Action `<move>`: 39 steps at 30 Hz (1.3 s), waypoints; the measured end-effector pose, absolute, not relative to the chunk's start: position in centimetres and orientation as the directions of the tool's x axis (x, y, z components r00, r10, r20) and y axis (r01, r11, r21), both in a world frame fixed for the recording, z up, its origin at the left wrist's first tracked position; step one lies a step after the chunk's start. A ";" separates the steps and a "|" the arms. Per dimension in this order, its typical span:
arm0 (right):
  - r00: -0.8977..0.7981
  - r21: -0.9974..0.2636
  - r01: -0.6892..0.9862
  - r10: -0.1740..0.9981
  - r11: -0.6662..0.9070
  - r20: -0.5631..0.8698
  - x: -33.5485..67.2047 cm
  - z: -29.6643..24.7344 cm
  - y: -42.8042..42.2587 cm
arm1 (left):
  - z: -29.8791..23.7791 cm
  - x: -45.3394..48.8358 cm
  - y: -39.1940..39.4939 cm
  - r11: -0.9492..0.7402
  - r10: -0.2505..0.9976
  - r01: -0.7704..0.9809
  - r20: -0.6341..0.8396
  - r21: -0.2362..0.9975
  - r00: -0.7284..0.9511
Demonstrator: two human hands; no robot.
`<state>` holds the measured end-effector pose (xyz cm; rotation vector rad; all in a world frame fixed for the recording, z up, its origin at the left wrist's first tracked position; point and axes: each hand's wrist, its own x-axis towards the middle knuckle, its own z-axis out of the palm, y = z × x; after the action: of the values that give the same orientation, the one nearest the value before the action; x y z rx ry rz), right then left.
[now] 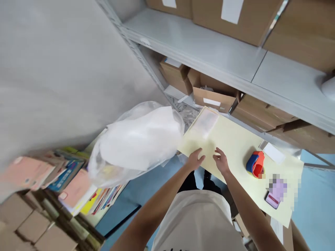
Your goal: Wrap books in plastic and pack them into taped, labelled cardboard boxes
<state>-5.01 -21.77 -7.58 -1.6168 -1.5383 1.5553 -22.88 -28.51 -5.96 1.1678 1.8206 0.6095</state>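
My left hand is over the near edge of a pale yellow table, its thumb and fingers apart and holding nothing. Close by on its right, my right hand hovers at the same edge with fingers spread and bent, also holding nothing. Beyond both hands, a flat pale sheet or packet lies at the table's far left corner. To the left of my left hand bulges a large clear plastic bag with white sheet material in or over it. A red and blue tape dispenser stands to the right.
A phone and a small white box lie on the table's right part. Shelving with cardboard boxes runs behind the table. Stacked books and more cartons stand at lower left.
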 end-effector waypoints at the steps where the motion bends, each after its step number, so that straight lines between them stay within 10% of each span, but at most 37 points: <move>1: -0.248 -0.874 0.395 0.883 -0.284 -0.399 -4.7 -7.1 -22.3 | -5.2 -22.4 -29.8 0.448 0.890 0.458 -0.429 0.768 -0.151; 10: -0.721 -0.949 0.293 0.626 -0.115 -0.298 -9.2 -3.2 -28.8 | 0.6 -23.0 -42.3 0.492 0.861 0.397 -0.367 0.775 -0.351; 21: -0.958 -0.967 0.229 0.201 0.114 -0.203 -22.3 -2.6 -44.2 | 0.9 -25.8 -66.7 0.596 0.485 0.001 -0.359 0.803 -0.797; 27: -0.962 -0.954 0.251 -0.064 0.162 -0.264 -27.7 -2.9 -55.3 | -1.7 -27.0 -79.0 0.194 -0.017 -0.429 -0.434 0.882 -0.901; 39: -0.872 -0.900 0.370 -0.248 0.230 -0.422 -40.0 -6.1 -66.8 | -4.6 -33.3 -89.1 -0.398 -0.471 -0.451 -0.600 0.799 -0.647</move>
<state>-39.99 -66.82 -6.15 -0.1546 -2.7997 2.3309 -33.26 -89.09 -4.63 -1.3259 1.7309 2.2815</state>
